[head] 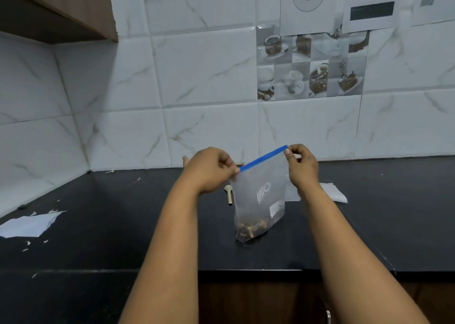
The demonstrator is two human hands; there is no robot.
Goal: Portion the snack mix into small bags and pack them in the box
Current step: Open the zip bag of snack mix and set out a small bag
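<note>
Zip bag (pixel 261 195): frosted translucent, blue seal strip (pixel 263 158), white printed logo and label; brown and tan snack mix (pixel 251 227) at its 6 o'clock. Countertop (pixel 123 225): black. Wall tiles (pixel 197 77): white, grey marble veining; at 1 o'clock, decor tile (pixel 310 67) in grey-and-brown coffee-cup pattern. Paper scrap (pixel 27 225) at 9 o'clock: white. Small scoop (pixel 229 195): cream.
</note>
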